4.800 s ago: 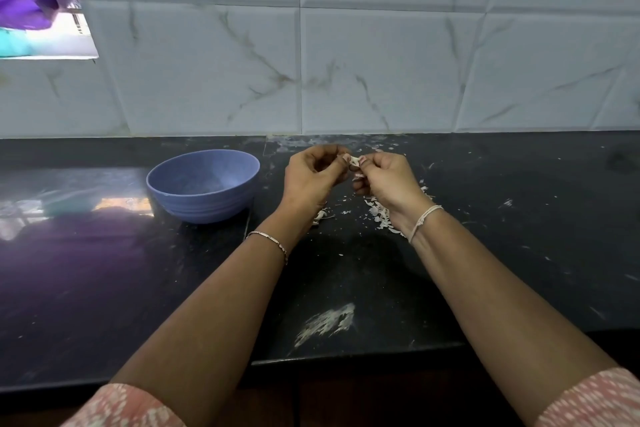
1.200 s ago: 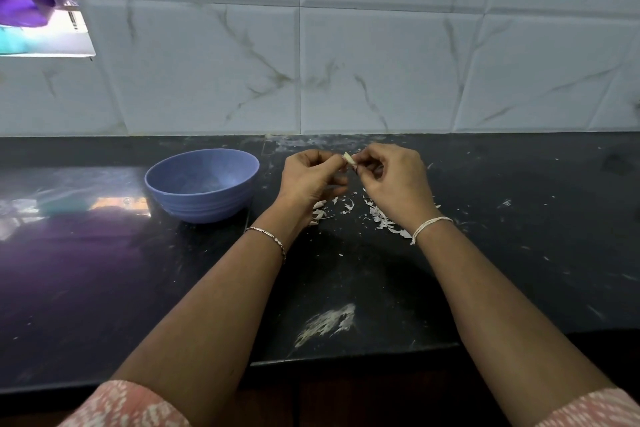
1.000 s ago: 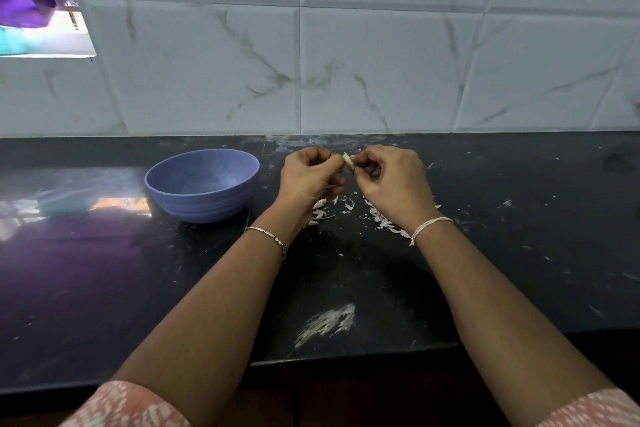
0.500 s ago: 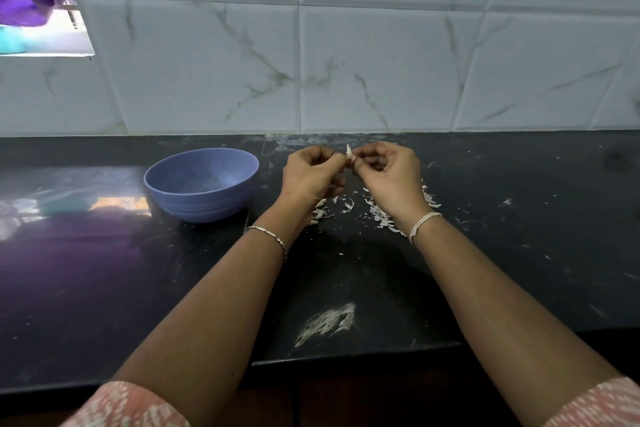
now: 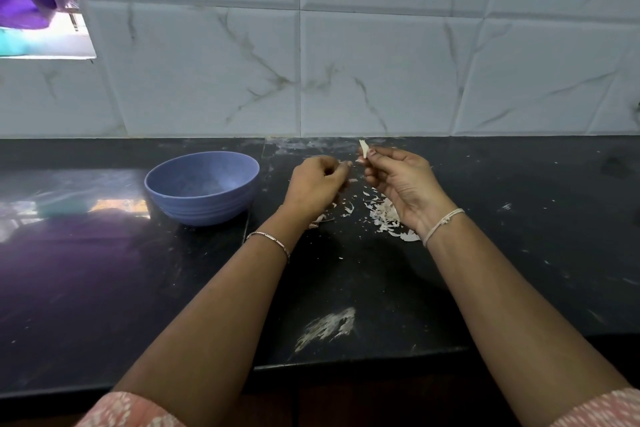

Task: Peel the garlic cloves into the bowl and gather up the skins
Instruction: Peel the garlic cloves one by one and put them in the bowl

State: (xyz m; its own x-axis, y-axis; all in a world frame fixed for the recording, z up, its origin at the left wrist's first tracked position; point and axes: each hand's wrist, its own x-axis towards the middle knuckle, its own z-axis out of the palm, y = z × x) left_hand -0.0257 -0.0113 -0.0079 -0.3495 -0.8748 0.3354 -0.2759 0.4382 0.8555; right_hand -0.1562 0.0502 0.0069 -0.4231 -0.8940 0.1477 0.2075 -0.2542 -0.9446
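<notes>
Black countertop (image 5: 104,288) below a marbled tile wall (image 5: 381,73): the right hand (image 5: 405,184) pinches a pale garlic piece (image 5: 363,148) upright between thumb and fingertip, just apart from the left hand (image 5: 315,185), whose curled fingers are too blurred to show any grip. Skins (image 5: 382,217) lie scattered beneath both hands. A blue bowl (image 5: 204,208) stands near on the left. Dark counter runs right and on to the front edge, past a white smear (image 5: 327,326).

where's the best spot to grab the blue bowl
Pinch the blue bowl at its right rim, thumb inside, from the left hand beside it; the right hand pinches a skin strip. The bowl stands upright and open, and its wall curves under to a narrower ribbed base, so lower down gives little hold.
</notes>
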